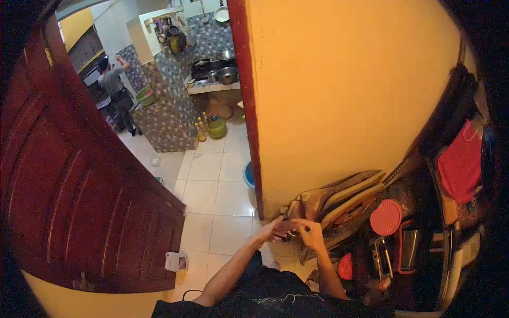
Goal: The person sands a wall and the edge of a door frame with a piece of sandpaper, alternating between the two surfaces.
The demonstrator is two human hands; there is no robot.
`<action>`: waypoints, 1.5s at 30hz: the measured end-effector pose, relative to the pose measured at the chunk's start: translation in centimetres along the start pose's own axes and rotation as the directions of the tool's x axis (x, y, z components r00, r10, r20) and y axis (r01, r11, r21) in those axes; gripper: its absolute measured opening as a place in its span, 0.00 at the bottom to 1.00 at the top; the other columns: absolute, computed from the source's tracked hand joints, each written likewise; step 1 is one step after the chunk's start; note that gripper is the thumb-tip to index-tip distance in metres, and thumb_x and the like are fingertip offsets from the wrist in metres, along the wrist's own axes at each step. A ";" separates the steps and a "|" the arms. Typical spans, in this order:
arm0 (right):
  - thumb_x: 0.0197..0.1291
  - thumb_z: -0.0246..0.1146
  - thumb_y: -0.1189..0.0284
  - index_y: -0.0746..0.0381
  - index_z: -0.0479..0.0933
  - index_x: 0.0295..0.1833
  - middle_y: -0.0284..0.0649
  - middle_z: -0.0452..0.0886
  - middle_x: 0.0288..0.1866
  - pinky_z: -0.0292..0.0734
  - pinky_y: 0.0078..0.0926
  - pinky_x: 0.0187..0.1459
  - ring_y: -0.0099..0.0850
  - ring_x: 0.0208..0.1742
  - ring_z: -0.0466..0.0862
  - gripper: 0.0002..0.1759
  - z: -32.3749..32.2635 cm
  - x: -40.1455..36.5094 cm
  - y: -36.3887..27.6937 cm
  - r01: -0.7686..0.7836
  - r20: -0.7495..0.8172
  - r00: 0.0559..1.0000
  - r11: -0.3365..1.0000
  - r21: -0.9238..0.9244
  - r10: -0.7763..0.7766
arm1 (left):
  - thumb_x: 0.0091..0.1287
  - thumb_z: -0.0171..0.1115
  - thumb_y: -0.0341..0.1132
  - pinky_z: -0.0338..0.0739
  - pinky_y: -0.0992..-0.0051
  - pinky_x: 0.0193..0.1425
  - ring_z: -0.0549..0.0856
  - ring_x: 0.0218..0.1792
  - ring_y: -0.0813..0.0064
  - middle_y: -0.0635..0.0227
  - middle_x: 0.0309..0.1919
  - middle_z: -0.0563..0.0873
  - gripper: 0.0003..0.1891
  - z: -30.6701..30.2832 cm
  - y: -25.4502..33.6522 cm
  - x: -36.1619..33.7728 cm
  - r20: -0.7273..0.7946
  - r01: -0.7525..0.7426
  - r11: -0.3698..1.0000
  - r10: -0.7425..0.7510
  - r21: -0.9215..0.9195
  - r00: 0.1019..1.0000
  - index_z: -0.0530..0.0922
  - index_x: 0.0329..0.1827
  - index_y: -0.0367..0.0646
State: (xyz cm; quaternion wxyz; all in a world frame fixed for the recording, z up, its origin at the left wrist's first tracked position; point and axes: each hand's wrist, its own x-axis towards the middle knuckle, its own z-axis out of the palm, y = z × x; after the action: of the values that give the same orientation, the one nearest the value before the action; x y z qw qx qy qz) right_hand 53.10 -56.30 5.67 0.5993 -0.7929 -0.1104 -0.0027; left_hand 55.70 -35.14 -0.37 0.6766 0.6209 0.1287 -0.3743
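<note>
In front of my chest, near the doorway's lower corner, both hands meet around a small dark object point(287, 233) with a light ring-like edge. Its kind is too small to tell. My left hand point(270, 232) is closed about its left side. From the other side my right hand point(311, 234) reaches over it, thumb and forefinger bent together in a pinch. What lies inside that pinch is hidden. Just beyond the hands, brown folded sheets, like cardboard or sacking point(339, 204), lean against the yellow wall.
A dark red door point(90, 180) stands open at left, a white jug point(176, 261) by its edge. Tiled floor leads to a kitchen with pots point(228, 75), a green gas cylinder point(217, 128) and another person point(114, 87). Right: a pink round lid point(386, 217) and red cloth point(462, 164).
</note>
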 end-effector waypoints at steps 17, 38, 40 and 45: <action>0.66 0.65 0.56 0.64 0.61 0.79 0.46 0.70 0.74 0.65 0.40 0.72 0.38 0.72 0.72 0.42 3.8 -2.8 5.1 -0.251 0.263 0.964 0.501 0.828 0.049 | 0.74 0.65 0.36 0.79 0.74 0.51 0.84 0.50 0.78 0.72 0.51 0.85 0.13 0.2 -0.6 -1.6 -0.044 -0.439 0.827 0.454 -0.352 0.890 0.78 0.58 0.46; 0.77 0.55 0.60 0.66 0.67 0.77 0.44 0.65 0.80 0.51 0.35 0.80 0.36 0.80 0.63 0.30 1.9 -3.2 2.5 -0.138 0.130 0.988 0.815 0.563 0.078 | 0.74 0.67 0.40 0.76 0.72 0.59 0.82 0.53 0.76 0.70 0.51 0.85 0.18 2.2 -0.5 0.9 0.040 -0.408 0.900 0.418 -0.153 0.907 0.79 0.61 0.42; 0.78 0.56 0.60 0.64 0.69 0.76 0.46 0.66 0.80 0.53 0.35 0.79 0.34 0.79 0.64 0.28 0.8 -3.3 -0.3 -0.161 0.105 0.986 0.899 0.408 0.129 | 0.74 0.67 0.41 0.75 0.72 0.59 0.82 0.53 0.77 0.69 0.52 0.86 0.18 2.6 0.0 0.6 0.030 -0.406 0.906 0.413 -0.120 0.910 0.79 0.60 0.41; 0.78 0.55 0.62 0.64 0.71 0.74 0.47 0.76 0.71 0.68 0.35 0.70 0.34 0.70 0.74 0.25 0.1 -2.3 0.5 -0.075 0.033 0.997 0.923 0.378 0.067 | 0.74 0.67 0.42 0.75 0.72 0.60 0.81 0.54 0.77 0.68 0.53 0.86 0.19 3.7 2.4 -0.5 0.014 -0.447 0.893 0.447 0.040 0.894 0.80 0.60 0.40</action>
State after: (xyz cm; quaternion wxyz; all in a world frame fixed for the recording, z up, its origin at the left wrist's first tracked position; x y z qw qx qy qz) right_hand 50.98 -56.71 4.88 0.7396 -0.6658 -0.0858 0.0479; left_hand 55.88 -38.53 2.53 0.7316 0.6472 -0.0266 -0.2126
